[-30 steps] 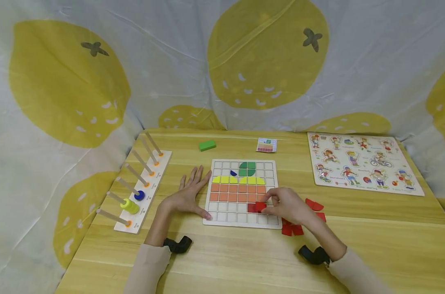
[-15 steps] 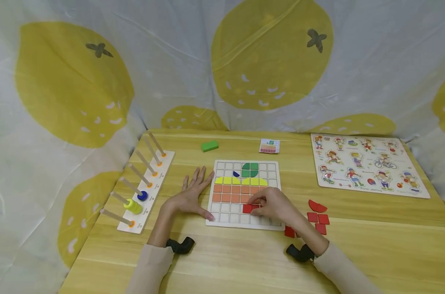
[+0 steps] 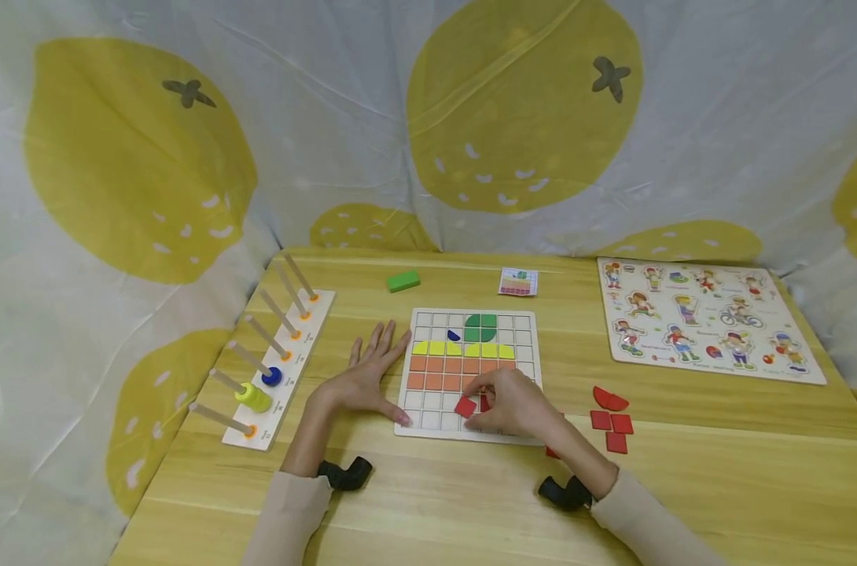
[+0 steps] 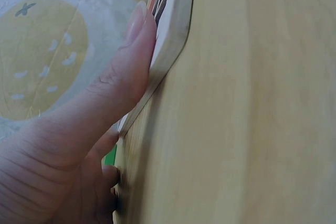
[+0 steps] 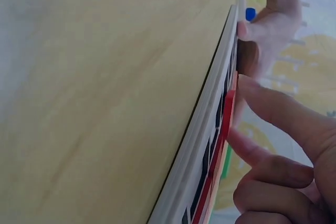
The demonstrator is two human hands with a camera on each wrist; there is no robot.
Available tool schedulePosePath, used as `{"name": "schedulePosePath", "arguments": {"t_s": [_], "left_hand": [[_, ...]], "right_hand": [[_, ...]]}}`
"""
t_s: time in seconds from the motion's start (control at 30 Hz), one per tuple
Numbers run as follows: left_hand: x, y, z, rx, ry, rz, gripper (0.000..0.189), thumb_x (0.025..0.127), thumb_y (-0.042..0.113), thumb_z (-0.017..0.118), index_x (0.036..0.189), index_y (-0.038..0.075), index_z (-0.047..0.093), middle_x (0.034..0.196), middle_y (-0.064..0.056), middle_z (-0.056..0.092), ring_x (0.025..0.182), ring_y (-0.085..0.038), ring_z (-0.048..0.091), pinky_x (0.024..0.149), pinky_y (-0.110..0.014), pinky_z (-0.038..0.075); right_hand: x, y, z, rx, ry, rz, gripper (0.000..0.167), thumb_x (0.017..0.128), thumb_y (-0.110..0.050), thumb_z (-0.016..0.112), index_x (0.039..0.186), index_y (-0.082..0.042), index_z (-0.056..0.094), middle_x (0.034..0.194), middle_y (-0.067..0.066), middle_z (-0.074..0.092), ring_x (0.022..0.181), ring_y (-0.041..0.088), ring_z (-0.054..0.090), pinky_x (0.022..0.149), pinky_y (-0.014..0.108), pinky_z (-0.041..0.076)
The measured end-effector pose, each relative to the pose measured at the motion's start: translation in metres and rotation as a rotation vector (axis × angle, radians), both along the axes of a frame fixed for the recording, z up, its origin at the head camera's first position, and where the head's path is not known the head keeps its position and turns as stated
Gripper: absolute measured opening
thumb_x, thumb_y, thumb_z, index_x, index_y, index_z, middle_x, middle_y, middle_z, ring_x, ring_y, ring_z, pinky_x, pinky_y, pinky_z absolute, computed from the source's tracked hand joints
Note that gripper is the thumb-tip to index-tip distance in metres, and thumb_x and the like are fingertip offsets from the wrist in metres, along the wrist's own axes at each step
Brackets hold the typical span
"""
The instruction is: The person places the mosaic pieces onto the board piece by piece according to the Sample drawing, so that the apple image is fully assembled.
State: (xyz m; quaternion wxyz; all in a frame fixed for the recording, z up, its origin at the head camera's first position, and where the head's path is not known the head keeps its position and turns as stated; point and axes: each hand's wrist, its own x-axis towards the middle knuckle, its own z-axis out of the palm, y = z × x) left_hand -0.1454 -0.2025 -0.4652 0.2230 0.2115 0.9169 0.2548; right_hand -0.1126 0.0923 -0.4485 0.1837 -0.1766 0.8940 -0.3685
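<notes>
In the head view a white grid board [image 3: 439,422] lies on the table, with orange, yellow, green and blue pieces set in its upper rows. My right hand [image 3: 515,402] pinches a red square tile [image 3: 465,406] between thumb and forefinger, turned askew over a cell below the orange rows. Another red tile [image 3: 483,402] sits just right of it, partly covered by my fingers. In the right wrist view the held red tile [image 5: 228,111] shows edge-on. My left hand [image 3: 365,385] rests along the board's left edge, fingers spread, thumb [image 4: 131,51] on the near left corner.
Loose red pieces [image 3: 616,443] lie right of the board, some behind my right forearm. A peg stand [image 3: 315,330] with rings stands left. A green block [image 3: 403,281] and a small pattern card [image 3: 518,282] lie beyond the board. A picture puzzle [image 3: 704,314] lies far right.
My right hand has moved left along the row, carrying the red tile from right of the seated one to its left, where it now sits at an angle. The left hand stays put.
</notes>
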Motion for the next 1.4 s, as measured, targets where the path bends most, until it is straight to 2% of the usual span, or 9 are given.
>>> {"name": "schedulePosePath", "arguments": {"t_s": [0.13,0.23,0.5,0.87,1.27,1.4], "left_hand": [[0.0,0.0,0.001,0.001,0.003,0.002,0.143,0.066,0.052,0.095,0.168,0.017,0.001,0.172,-0.018,-0.021,0.158,-0.04,-0.025,0.123,-0.069,-0.016],[0.0,-0.001,0.001,0.003,0.004,0.0,0.143,0.066,0.052,0.095,0.168,0.017,0.001,0.172,-0.018,-0.021,0.158,-0.04,-0.025,0.123,-0.069,-0.016],[-0.001,0.001,0.001,-0.001,0.004,-0.01,0.142,0.067,0.052,0.095,0.168,0.017,0.001,0.172,-0.019,-0.021,0.158,-0.04,-0.025,0.123,-0.069,-0.016],[-0.001,0.0,0.0,0.004,-0.002,0.004,0.143,0.065,0.053,0.095,0.168,0.019,0.001,0.172,-0.018,-0.021,0.159,-0.039,-0.025,0.124,-0.069,-0.016],[-0.002,0.0,0.001,-0.004,-0.012,-0.006,0.143,0.066,0.053,0.095,0.168,0.019,0.0,0.172,-0.018,-0.022,0.158,-0.04,-0.025,0.123,-0.069,-0.016],[-0.001,-0.001,0.001,0.008,-0.01,-0.008,0.143,0.067,0.053,0.095,0.168,0.017,0.0,0.171,-0.019,-0.022,0.158,-0.041,-0.026,0.123,-0.069,-0.017]], "right_hand": [[0.0,-0.006,0.001,0.016,0.041,-0.018,0.023,0.076,-0.018,0.092,0.095,-0.014,0.081,0.067,-0.002,0.058,0.059,0.012,0.047,0.051,0.022,0.031],[-0.001,-0.007,0.001,0.022,0.06,-0.028,0.019,0.078,-0.014,0.091,0.094,-0.013,0.081,0.061,-0.002,0.053,0.052,0.011,0.045,0.049,0.022,0.03],[0.001,0.003,0.002,0.039,0.053,-0.055,0.019,0.08,-0.013,0.089,0.098,-0.012,0.082,0.062,-0.003,0.05,0.062,0.013,0.044,0.055,0.023,0.027],[-0.003,0.01,0.0,-0.005,0.035,-0.052,0.017,0.083,-0.011,0.087,0.099,-0.015,0.083,0.057,-0.005,0.042,0.056,0.011,0.038,0.054,0.022,0.023],[0.0,0.0,-0.004,0.004,0.059,-0.11,0.017,0.076,-0.014,0.092,0.088,-0.013,0.08,0.061,-0.003,0.051,0.06,0.013,0.044,0.053,0.023,0.026],[-0.001,0.001,-0.003,0.002,0.049,-0.103,0.018,0.077,-0.016,0.092,0.089,-0.013,0.079,0.059,-0.003,0.047,0.057,0.013,0.043,0.052,0.023,0.025]]}}
